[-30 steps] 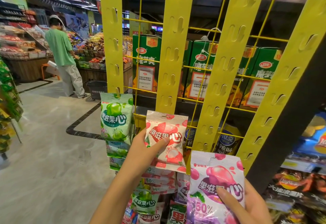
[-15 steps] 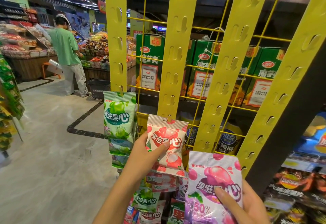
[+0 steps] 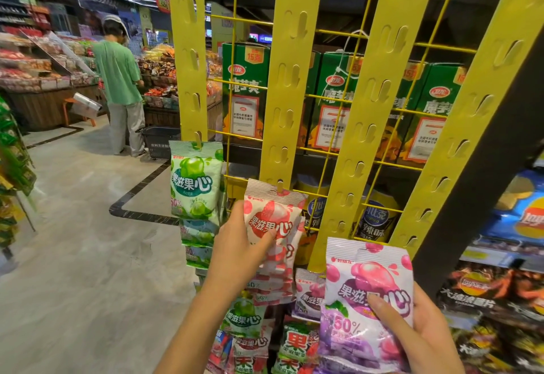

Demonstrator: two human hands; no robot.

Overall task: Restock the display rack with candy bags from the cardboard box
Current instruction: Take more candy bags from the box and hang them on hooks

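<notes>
On the display rack [image 3: 290, 85]: green candy bag [image 3: 195, 185], red candy bag [image 3: 278, 211], apparently more below.

Glossy plastic candy bags [image 3: 272, 226] hang on yellow-painted metal rack [image 3: 290, 79].

The purple bag [image 3: 369, 294] hides the right hand's [image 3: 426, 329] fingers. Left of it, other bags [image 3: 297, 341] are cut off below.

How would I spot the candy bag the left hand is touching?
Find the yellow display rack; on its second slotted strip from the left, the left hand holds the topmost candy bag. It is white with red fruit, unlike the green bag on the strip to its left and the purple bag in the right hand.
</notes>
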